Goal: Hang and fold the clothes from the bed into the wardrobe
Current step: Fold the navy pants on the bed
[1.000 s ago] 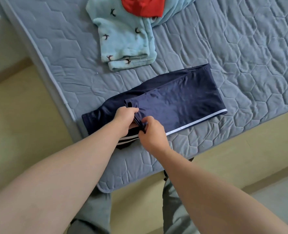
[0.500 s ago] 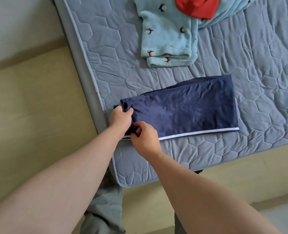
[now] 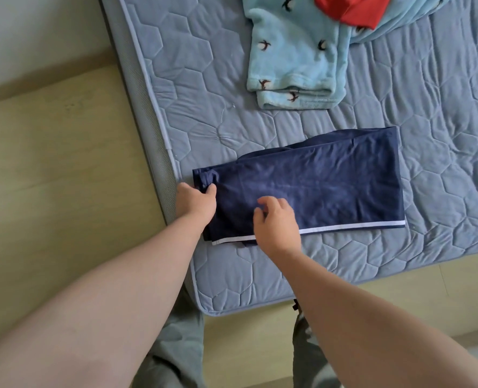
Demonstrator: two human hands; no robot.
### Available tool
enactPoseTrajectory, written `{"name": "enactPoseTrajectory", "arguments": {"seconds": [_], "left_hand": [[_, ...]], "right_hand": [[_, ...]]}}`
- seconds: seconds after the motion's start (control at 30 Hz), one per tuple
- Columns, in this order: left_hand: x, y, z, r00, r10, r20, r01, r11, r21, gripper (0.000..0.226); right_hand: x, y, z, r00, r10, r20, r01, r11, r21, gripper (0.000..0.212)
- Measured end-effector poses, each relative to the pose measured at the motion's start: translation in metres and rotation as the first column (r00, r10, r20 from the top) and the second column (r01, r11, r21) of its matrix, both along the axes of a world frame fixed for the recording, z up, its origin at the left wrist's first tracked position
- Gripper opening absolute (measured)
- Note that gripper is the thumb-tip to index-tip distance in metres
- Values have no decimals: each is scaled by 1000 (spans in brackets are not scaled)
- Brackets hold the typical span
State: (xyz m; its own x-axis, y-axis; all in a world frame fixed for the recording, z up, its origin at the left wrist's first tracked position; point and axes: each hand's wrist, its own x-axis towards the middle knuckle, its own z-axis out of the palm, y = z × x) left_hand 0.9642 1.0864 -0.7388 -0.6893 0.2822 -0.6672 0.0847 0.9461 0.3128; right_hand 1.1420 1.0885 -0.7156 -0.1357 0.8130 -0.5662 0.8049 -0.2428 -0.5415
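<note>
**Navy garment folded at the bed corner, left hand on its end, right hand above it**

The navy garment [image 3: 316, 189] lies folded into a long flat band at centre frame. It sits on the quilted blue-grey bed [image 3: 442, 135], close to the mattress corner at lower centre. A white stripe [image 3: 352, 226] runs along its near edge.

Left hand [image 3: 196, 201]: at the band's left end, just inside the mattress edge. The thumb is laid on top of the fabric and the fingers are tucked out of sight at the edge, so it grips that end. The forearm enters from lower left, with the back of the hand facing the camera.

Right hand [image 3: 277, 222]: over the lower middle of the band, partly covering the stripe. The fingers are loosely curled, thumb and forefinger are parted, and no fabric is seen between them. Whether the fingertips touch the cloth cannot be told. The forearm enters from lower right.

The hands are apart, with bare navy cloth between them.

A light-blue fleece garment [image 3: 294, 60] with small dark bird marks lies at upper centre, well apart from the navy band. A red garment [image 3: 349, 9] lies on it at the top edge. The yellowish floor [image 3: 50, 163] fills the left of the frame.
</note>
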Motion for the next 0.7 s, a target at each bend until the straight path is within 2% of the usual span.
{"name": "enactPoseTrajectory", "arguments": {"seconds": [0.07,0.2,0.27,0.33,0.4,0.47,0.57,0.7], "left_hand": [[-1,-3,-4,995,72,66,-72,997,-10,56],[-13,-11,-15,948,174,267,-172,985,-29,87],[-21,-12,-19,904,230,360,-242,970,-12,90],[-26,-11,-22,871,225,436,-244,970,-14,84],[-25,-11,-23,873,155,462,-160,987,-28,73],[-20,-12,-23,894,100,438,-103,995,-16,57],[-13,-12,-18,892,114,437,-156,986,62,45],[-7,-10,-5,927,86,366,-155,974,165,31]], "right_hand": [[12,11,-7,998,-4,66,1,999,39,32],[33,37,-21,989,-6,150,-18,988,155,37],[41,50,-28,985,-7,175,-25,983,182,41],[46,60,-36,984,-6,178,-24,986,166,45],[49,67,-42,984,23,178,-44,992,115,51],[49,72,-48,979,81,184,-89,995,35,56],[48,80,-52,976,114,186,-107,993,-47,58],[49,82,-49,974,59,217,-61,998,0,55]]}}
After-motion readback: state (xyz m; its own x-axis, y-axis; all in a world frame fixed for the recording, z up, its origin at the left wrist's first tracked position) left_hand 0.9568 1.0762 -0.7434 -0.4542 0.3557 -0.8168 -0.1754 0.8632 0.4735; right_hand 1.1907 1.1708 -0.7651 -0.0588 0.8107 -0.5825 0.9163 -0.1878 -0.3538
